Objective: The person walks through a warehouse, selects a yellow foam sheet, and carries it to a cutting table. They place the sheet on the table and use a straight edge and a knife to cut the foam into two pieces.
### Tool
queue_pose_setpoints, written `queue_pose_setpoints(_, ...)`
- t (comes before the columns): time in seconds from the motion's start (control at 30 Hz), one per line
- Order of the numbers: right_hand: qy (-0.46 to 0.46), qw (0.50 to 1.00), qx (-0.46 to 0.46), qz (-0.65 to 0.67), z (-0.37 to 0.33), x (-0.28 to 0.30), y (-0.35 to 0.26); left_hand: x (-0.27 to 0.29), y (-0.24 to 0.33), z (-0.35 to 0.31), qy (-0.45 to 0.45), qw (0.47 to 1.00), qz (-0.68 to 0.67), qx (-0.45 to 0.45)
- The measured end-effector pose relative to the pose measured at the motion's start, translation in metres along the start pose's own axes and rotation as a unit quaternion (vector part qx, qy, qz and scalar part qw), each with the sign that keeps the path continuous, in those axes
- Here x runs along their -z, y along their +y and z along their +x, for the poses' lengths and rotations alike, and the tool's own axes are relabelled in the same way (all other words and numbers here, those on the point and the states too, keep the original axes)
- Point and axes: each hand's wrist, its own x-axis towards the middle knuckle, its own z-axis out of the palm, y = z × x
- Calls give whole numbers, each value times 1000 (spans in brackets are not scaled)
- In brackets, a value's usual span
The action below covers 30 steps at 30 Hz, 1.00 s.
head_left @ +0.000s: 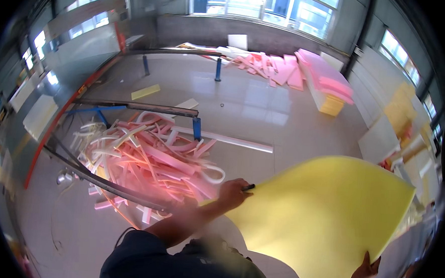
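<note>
A large, thin yellow foam sheet bows upward in front of me, stretched between my hands. My left hand is closed at its left edge, and a short dark object, too small to name, sticks out from the fingers. Down at the sheet's lower right edge, my right hand grips it with the thumb on the yellow face. Part of the sheet's left corner is hidden behind my left forearm.
Tangled pink and white foam strips lie on the floor at left, around a dark metal frame with blue legs. A long table stands far left. Stacked pink foam sheets sit at the back, and white panels lean at right.
</note>
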Motion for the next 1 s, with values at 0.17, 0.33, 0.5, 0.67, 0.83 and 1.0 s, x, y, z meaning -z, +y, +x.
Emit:
queue_pose_setpoints(0.17, -84, 992, 80, 44, 123, -189, -38, 4, -40, 119, 47, 989, 23, 137)
queue_pose_setpoints(0.33, -104, 975, 158, 115, 214, -365, -78, -35, -100, 260, 120, 976, 43, 174)
queue_pose_setpoints(0.5, -105, 963, 222, 111, 336, -511, -110, -53, -118, 411, 204, 965, -4, 163)
queue_pose_setpoints(0.67, -133, 945, 225, 195, 418, -694, -132, -41, -168, 567, 258, 951, 91, 142)
queue_pose_setpoints(0.83, -225, 903, 174, 322, 446, -930, -202, -8, -236, 702, 368, 912, 59, 172)
queue_pose_setpoints(1.0, -359, 854, 95, 364, 439, -1154, -340, 76, -276, 798, 479, 838, 197, 174)
